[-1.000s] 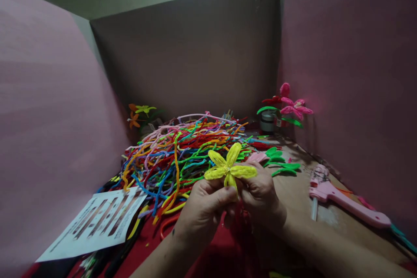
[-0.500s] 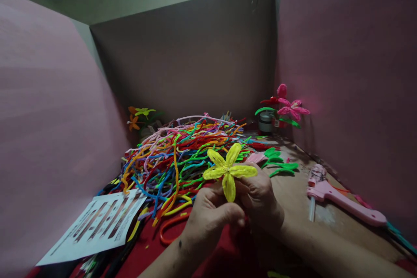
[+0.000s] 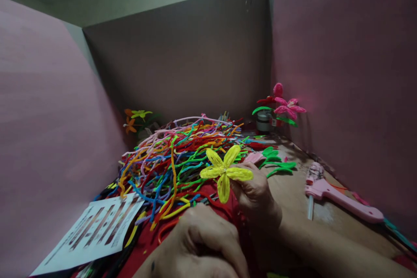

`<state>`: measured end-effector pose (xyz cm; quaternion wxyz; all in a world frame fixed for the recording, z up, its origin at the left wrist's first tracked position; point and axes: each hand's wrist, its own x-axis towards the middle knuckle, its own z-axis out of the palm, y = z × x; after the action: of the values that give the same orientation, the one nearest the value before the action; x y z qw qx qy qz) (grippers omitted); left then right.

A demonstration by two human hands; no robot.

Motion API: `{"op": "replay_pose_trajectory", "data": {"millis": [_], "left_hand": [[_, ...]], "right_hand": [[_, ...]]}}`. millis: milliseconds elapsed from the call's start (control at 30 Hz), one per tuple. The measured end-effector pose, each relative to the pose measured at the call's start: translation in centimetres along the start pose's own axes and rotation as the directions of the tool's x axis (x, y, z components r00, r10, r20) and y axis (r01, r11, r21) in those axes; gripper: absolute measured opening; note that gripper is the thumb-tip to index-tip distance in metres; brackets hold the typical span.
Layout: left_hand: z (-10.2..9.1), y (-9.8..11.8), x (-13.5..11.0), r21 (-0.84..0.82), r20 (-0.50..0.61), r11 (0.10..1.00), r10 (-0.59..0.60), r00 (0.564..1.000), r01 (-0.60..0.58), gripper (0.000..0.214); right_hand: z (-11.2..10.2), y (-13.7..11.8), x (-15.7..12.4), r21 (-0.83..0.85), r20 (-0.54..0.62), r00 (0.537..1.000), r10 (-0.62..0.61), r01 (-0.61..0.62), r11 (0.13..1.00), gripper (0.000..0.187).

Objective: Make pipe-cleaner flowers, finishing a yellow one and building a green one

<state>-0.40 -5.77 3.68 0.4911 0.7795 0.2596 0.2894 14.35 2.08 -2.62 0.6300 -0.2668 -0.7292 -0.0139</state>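
Pinching yellow flower (image 3: pixel 224 170) from behind: right hand (image 3: pixel 259 193) | left hand (image 3: pixel 206 236): loosely curled below flower, any hold hidden

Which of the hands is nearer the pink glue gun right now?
Right. The right hand, holding the yellow flower, is left of the pink glue gun in the picture, not touching it; the left hand is farther left and lower.

Looks fuzzy and matt on the yellow flower (image 3: pixel 239 174), just as fuzzy across the pipe cleaners (image 3: pixel 195 147). Seeing smooth plastic on the pink glue gun (image 3: pixel 345 200), matt paper for the printed sheet (image 3: pixel 112 243).
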Motion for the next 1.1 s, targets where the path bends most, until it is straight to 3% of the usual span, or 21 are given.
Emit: {"op": "replay_pose_trajectory", "data": {"millis": [33, 67, 133, 167, 200, 267, 333, 400, 467, 633, 800, 933, 1000, 1100], "left_hand": [[-0.1, 0.1, -0.1, 0.068, -0.139, 0.997, 0.048, 0.989, -0.039, 0.02], [-0.2, 0.1, -0.1, 0.167, -0.292, 0.984, 0.115, 0.949, -0.068, 0.012], [-0.3, 0.4, 0.1, 0.42, -0.515, 0.906, 0.287, 0.808, -0.054, 0.013], [-0.4, 0.6, 0.3, 0.543, -0.546, 0.84, 0.37, 0.752, -0.02, 0.02], [-0.5, 0.9, 0.5, 0.649, -0.526, 0.761, 0.441, 0.727, 0.008, 0.026], [-1.0, 1.7, 1.0, 0.796, -0.416, 0.604, 0.506, 0.756, 0.034, 0.031], [-1.6, 2.5, 1.7, 0.869, -0.289, 0.494, 0.47, 0.834, 0.023, 0.033], [-2.3, 3.2, 2.6, 0.893, -0.17, 0.45, 0.354, 0.92, -0.008, 0.029], [-2.8, 3.4, 3.5, 0.899, -0.086, 0.435, 0.283, 0.955, -0.048, 0.019], [-2.7, 3.1, 4.9, 0.872, -0.025, 0.482, 0.23, 0.973, -0.092, 0.015], [-1.7, 3.5, 5.5, 0.788, -0.076, 0.612, 0.209, 0.975, -0.07, 0.02], [-2.1, 5.0, 5.6, 0.794, -0.091, 0.607, 0.171, 0.981, -0.032, 0.009], [-3.1, 5.7, 5.5, 0.768, -0.169, 0.64, 0.175, 0.97, 0.019, 0.014], [-5.1, 5.8, 5.3, 0.61, -0.397, 0.777, 0.13, 0.908, 0.156, 0.023]], "right_hand": [[0.0, 0.0, 0.0, 0.003, 0.005, 1.0, -0.005, 0.005, 1.0, 0.018], [-0.1, -0.1, 0.0, 0.001, 0.011, 1.0, -0.01, 0.01, 1.0, 0.018], [-0.1, -0.1, 0.0, -0.022, 0.033, 0.999, -0.025, 0.026, 0.999, 0.018], [-0.1, 0.0, 0.0, -0.036, 0.046, 0.998, -0.036, 0.038, 0.999, 0.018], [-0.1, 0.0, 0.0, -0.049, 0.062, 0.997, -0.045, 0.048, 0.998, 0.017], [-0.1, -0.1, 0.0, -0.069, 0.098, 0.993, -0.063, 0.07, 0.995, 0.016], [-0.1, -0.1, 0.1, -0.081, 0.138, 0.986, -0.091, 0.102, 0.991, 0.014], [-0.1, -0.1, 0.0, -0.098, 0.164, 0.979, -0.12, 0.137, 0.986, 0.013], [0.0, 0.0, -0.1, -0.118, 0.161, 0.975, -0.15, 0.17, 0.978, 0.015], [0.4, -0.1, -0.3, -0.166, 0.114, 0.972, -0.206, 0.223, 0.96, 0.018], [0.6, -0.3, -0.5, -0.181, 0.093, 0.961, -0.259, 0.272, 0.945, 0.023], [0.4, -0.3, -0.3, -0.161, 0.102, 0.967, -0.234, 0.248, 0.955, 0.022], [0.2, -0.3, -0.2, -0.142, 0.131, 0.971, -0.202, 0.22, 0.965, 0.021], [0.0, -0.4, -0.1, -0.103, 0.171, 0.966, -0.192, 0.211, 0.972, 0.02]]}}
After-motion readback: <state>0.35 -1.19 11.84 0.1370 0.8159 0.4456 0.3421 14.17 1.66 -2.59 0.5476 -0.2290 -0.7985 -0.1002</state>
